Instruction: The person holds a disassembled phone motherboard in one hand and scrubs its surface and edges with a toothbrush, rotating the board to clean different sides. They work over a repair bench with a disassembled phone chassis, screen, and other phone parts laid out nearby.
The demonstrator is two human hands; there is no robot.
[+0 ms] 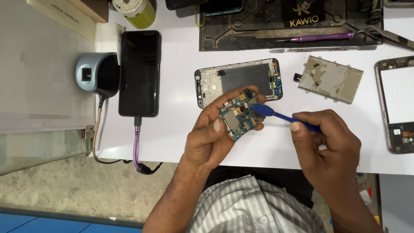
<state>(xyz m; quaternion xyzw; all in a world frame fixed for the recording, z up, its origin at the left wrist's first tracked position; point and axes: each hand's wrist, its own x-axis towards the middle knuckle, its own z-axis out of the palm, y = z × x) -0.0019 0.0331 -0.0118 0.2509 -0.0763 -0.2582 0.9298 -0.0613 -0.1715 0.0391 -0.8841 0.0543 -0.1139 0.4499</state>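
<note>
My left hand (pixel 211 133) holds a small blue-green phone circuit board (pixel 239 117) between thumb and fingers, just above the white table's front part. My right hand (pixel 327 144) grips a blue brush (pixel 276 114) by its handle; the brush head rests against the board's upper right corner. Right behind the board lies an opened phone frame (pixel 241 80) with its dark inner plate showing.
A black phone (pixel 139 72) on a purple cable lies at left beside a grey-blue fingerprint scanner (pixel 97 74). A metal shield plate (pixel 330 79) and another phone frame (pixel 396 103) lie at right. A dark work mat (pixel 267 30) with tweezers and a purple screwdriver (pixel 321 38) sits behind.
</note>
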